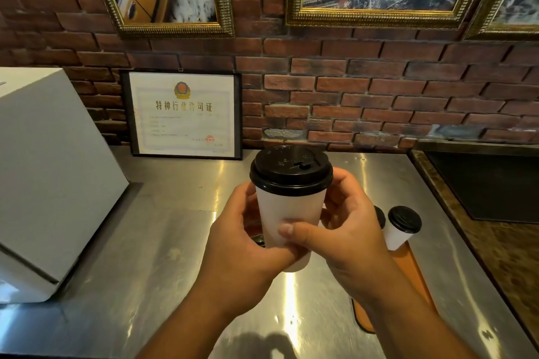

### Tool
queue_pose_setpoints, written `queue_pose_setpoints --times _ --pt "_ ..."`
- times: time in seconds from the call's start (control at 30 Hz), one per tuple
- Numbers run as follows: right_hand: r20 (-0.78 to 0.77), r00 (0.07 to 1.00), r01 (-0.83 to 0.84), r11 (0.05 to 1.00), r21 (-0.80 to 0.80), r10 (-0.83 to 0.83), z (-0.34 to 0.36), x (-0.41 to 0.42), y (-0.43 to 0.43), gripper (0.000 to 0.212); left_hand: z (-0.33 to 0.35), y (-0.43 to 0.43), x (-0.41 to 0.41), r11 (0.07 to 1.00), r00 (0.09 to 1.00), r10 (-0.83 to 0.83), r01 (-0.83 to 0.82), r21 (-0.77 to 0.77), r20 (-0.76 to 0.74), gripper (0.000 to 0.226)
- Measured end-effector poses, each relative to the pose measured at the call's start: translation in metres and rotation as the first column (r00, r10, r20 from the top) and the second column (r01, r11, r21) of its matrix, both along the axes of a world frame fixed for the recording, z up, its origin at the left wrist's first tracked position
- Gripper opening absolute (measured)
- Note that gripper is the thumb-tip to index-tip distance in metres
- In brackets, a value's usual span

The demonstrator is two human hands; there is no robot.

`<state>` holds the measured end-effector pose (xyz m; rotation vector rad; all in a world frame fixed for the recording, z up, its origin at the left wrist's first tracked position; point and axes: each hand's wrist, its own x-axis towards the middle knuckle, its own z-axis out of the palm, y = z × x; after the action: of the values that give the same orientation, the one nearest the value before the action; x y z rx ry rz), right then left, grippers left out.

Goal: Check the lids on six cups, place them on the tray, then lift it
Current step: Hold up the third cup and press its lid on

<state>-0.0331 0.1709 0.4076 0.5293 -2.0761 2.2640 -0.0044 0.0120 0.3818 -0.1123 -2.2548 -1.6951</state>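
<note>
1. Both hands are wrapped round a white paper cup (287,213) with a black plastic dome lid (291,172). It's dead centre of the frame, held up off the brushed steel counter (163,242).
2. The left hand (242,242) curls round the cup's left side. The right hand (353,242) grips the right side with its thumb laid across the front. Neither hand is on the lid; the fingers sit just under its rim.
3. The cup is upright, long axis pretty much vertical. The lid looks evenly seated on the side I can see.
4. The bit that matters: the flat orange-brown tray (408,268) lies to the lower right of the cup, partly under the right wrist, with its long side running away from the person. So the right hand is the nearer one.
5. A second white lidded cup (401,227) stands at the tray's far end. A third one (380,216) is mostly hidden behind the right hand.
6. My guess is the next move is a short carry down and right, setting it on the near side of those two.
7. There's also a white box (43,169) at the left and a framed certificate (183,114) leaning on the brick wall (379,96).
</note>
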Motion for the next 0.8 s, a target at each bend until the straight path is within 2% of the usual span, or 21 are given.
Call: queue_pose_setpoints --times 0.1,0.3,0.57,0.63,0.73,0.8 --pt "0.007 1.0 -0.014 1.0 0.006 0.013 0.0 0.001 0.002 0.068 -0.001 0.0 -0.001 1.0 1.0 -0.002 0.002 -0.001 -0.008 0.075" --pt "0.023 0.999 0.032 0.999 -0.008 -0.032 -0.005 0.007 0.002 0.075 -0.006 -0.004 0.003 0.998 0.997 -0.063 0.061 0.022 0.054 0.085" --pt "0.024 0.999 0.025 0.998 0.056 -0.027 -0.008 0.013 -0.001 0.08 -0.002 -0.008 0.007 0.996 0.996 -0.068 0.065 0.057 0.052 0.078" --pt "0.051 0.998 -0.033 0.999 -0.031 0.035 -0.007 0.012 0.002 0.07 0.0 -0.009 0.009 0.993 0.996 -0.078 0.074 0.089 0.042 0.079" --pt "0.148 0.981 -0.076 0.952 -0.297 0.124 0.003 0.008 0.007 0.056 0.002 -0.009 0.011 0.991 0.994 -0.1 0.094 0.097 0.051 0.083" --pt "0.175 0.979 -0.045 0.953 -0.298 0.1 0.013 0.005 0.007 0.053 0.001 -0.008 0.012 0.991 0.992 -0.113 0.108 0.081 0.059 0.085"
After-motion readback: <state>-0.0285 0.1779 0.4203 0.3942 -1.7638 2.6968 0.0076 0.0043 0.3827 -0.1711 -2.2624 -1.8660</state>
